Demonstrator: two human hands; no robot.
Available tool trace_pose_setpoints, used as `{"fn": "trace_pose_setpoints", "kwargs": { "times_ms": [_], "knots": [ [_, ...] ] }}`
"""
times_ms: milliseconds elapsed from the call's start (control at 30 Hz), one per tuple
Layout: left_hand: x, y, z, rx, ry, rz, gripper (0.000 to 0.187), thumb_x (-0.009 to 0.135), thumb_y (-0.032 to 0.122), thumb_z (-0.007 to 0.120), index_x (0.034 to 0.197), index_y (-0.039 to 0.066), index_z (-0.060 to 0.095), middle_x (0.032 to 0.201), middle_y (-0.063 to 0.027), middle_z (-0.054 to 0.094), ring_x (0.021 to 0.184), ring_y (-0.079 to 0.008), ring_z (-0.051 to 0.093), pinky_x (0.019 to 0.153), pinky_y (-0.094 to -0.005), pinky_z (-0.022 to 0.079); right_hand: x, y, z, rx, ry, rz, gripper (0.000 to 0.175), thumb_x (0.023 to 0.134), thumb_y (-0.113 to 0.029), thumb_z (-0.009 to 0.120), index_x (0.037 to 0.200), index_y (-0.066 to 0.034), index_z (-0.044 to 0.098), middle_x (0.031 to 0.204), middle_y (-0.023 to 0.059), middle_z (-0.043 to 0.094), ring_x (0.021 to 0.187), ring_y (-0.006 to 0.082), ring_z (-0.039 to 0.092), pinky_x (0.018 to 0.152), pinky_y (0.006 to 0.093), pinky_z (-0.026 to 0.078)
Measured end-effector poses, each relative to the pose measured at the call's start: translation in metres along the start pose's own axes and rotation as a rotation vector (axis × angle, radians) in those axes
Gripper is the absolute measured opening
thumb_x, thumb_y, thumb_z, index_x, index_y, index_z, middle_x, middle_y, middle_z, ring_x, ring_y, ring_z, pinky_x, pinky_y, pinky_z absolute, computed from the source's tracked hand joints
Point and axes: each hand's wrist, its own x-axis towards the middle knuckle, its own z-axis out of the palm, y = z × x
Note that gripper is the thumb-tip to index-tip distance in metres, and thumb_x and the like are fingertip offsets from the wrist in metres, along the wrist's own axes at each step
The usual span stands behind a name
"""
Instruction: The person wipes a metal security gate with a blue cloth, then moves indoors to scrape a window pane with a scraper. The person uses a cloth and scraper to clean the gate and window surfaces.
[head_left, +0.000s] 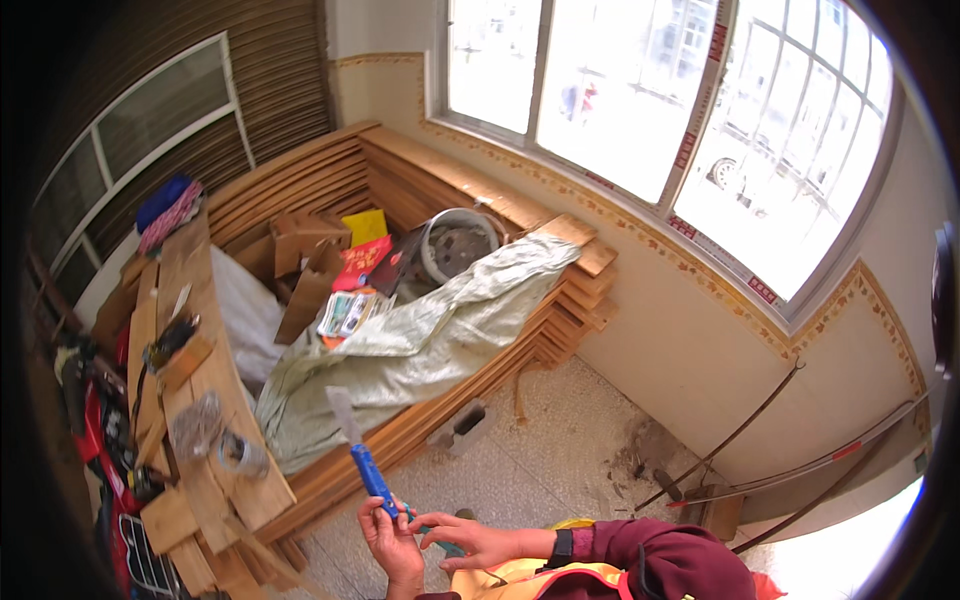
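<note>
My left hand (391, 549) grips a putty knife by its blue handle (373, 478). The metal blade (343, 412) points up and away from me. Close beside it, my right hand (474, 541) has its fingers around a slim teal object (448, 548). The palm and fingers partly cover that object, so its kind is unclear. Its upper end meets the lower end of the blue handle near my left fingertips. A dark band circles my right wrist.
Stacked wooden boards (442, 420) frame an area with a woven sack (420, 352), cardboard box (304, 244) and bucket (459, 247). Loose planks (225, 420) at left carry a tape roll (244, 454). A hollow block (461, 429) sits on the floor. Long rods (810, 457) lean at right.
</note>
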Motion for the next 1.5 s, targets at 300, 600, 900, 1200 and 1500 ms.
{"fn": "trace_pose_setpoints", "kwargs": {
  "times_ms": [300,600,900,1200,1500],
  "knots": [
    [0.125,-0.147,0.203,0.214,-0.795,-0.242,0.015,0.105,0.010,0.050,0.115,0.010,0.061,0.095,0.0020,0.056,0.072,-0.0040,0.043,0.065,-0.0195,0.038,-0.047,0.014,-0.216,0.029,0.965,0.417,0.041,0.101,-0.029,0.060,0.132,-0.0018,0.055,0.128,0.0111,0.056,0.119,0.0186,0.056,0.096,0.0325,0.049],
    [0.136,-0.293,0.361,0.114,-1.069,-0.374,0.025,0.104,0.005,0.052,0.128,0.009,0.055,0.107,0.0046,0.056,0.087,-0.0037,0.048,0.072,-0.0189,0.040,-0.109,0.003,-0.380,0.022,1.336,0.351,0.033,0.102,-0.028,0.059,0.122,-0.0007,0.058,0.095,0.0031,0.065,0.091,0.0111,0.063,0.082,0.0270,0.051],
    [0.173,-0.394,0.506,0.159,-1.030,-0.490,0.055,0.104,0.012,0.054,0.153,0.011,0.028,0.101,-0.0025,0.064,0.078,-0.0043,0.053,0.066,-0.0190,0.043,-0.174,0.003,-0.577,-0.013,1.436,0.424,0.021,0.094,-0.015,0.068,0.108,-0.0023,0.059,0.096,0.0048,0.067,0.085,0.0093,0.065,0.077,0.0257,0.053],
    [0.268,-0.497,0.599,0.518,-0.809,-0.191,0.017,0.104,0.022,0.056,0.106,0.006,0.062,0.077,0.0031,0.063,0.062,-0.0037,0.052,0.055,-0.0208,0.041,-0.217,-0.016,-0.684,-0.264,1.430,0.581,0.039,0.091,-0.019,0.072,0.123,-0.0096,0.052,0.084,0.0037,0.062,0.065,0.0098,0.056,0.062,0.0256,0.049],
    [0.361,-0.570,0.703,1.024,-0.695,-0.037,0.027,0.098,0.040,0.058,0.104,0.015,0.064,0.085,-0.0070,0.072,0.083,-0.0314,0.069,0.071,-0.0443,0.052,-0.215,-0.005,-0.734,-0.633,1.356,0.826,0.042,0.103,-0.034,0.055,0.137,-0.0080,0.053,0.080,0.0045,0.065,0.066,0.0117,0.062,0.060,0.0289,0.049]
  ]
}}
